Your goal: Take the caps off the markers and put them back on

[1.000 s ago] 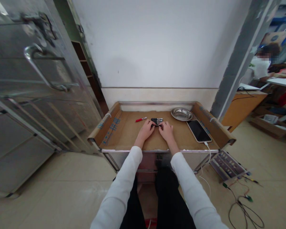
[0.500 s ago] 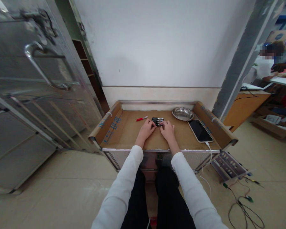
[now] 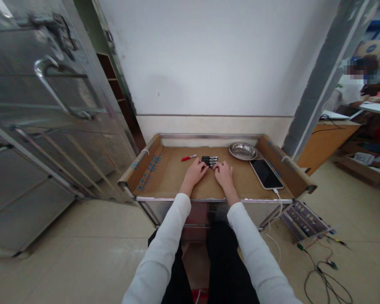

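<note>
Centrally, a stack of black markers (image 3: pixel 209 158) lies in a row, one behind another, on the cardboard (image 3: pixel 169 181) at the middle of the frame. The left hand (image 3: pixel 194 172) is positioned at the left end of the nearest marker; its fingers are bent and narrowly spaced. The right hand (image 3: pixel 223 174) is positioned at the right end, fingers likewise bent and narrow. Whether either hand grips the marker cannot be told, as the fingers hide its ends. A red marker (image 3: pixel 186 158) lies apart, left of the row and near the left hand. Right of centre, a metal bowl (image 3: pixel 241 151) stands near the rear edge; a phone (image 3: pixel 265 174) lies in front of it, with a white cable (image 3: pixel 276 192) connected at its near end. At the upper left is a metal door handle (image 3: pixel 47 89); at the upper right, a seated person (image 3: pixel 351 90).
</note>
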`<state>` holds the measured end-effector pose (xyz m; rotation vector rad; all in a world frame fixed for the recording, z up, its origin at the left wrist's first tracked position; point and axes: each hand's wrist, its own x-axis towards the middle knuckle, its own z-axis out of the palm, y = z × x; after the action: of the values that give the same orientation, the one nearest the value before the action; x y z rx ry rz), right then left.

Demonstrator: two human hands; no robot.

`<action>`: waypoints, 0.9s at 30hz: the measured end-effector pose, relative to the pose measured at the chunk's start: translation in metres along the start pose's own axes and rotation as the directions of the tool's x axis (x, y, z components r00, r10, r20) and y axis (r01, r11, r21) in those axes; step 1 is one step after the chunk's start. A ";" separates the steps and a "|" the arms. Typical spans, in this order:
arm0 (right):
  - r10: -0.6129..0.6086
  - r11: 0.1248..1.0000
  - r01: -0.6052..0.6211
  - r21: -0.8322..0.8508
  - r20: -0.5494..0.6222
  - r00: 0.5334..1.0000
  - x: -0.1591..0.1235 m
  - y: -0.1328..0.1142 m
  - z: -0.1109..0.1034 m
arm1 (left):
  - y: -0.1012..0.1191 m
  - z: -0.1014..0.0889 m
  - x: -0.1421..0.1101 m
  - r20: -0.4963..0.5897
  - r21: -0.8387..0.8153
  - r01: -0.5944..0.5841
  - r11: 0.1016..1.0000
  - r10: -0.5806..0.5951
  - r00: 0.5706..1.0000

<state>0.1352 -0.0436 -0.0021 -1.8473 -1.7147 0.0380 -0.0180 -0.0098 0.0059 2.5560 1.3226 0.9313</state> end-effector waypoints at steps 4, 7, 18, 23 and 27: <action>-0.016 1.000 0.016 -0.003 -0.019 1.000 0.000 0.000 0.001 | 0.001 0.001 0.001 -0.027 0.022 -0.014 1.000 0.014 1.000; -0.014 1.000 0.014 0.006 -0.038 0.999 -0.001 0.000 0.000 | 0.002 -0.001 0.002 -0.103 0.068 0.033 0.997 -0.026 0.994; 0.005 0.999 -0.003 0.035 -0.041 0.999 -0.001 0.002 0.002 | -0.012 0.010 -0.006 -0.400 0.080 0.414 0.907 -0.351 0.847; -0.051 0.997 0.052 0.065 -0.004 0.999 0.000 -0.001 -0.001 | -0.007 0.008 -0.007 -0.411 0.172 0.488 0.856 -0.388 0.825; -0.197 0.979 0.191 0.077 0.079 0.977 -0.001 -0.003 0.000 | -0.005 0.005 -0.008 -0.462 0.183 0.527 0.830 -0.400 0.791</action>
<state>0.1323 -0.0441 -0.0010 -1.6424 -1.9223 0.0980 -0.0220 -0.0124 -0.0040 2.0822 2.2530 1.2670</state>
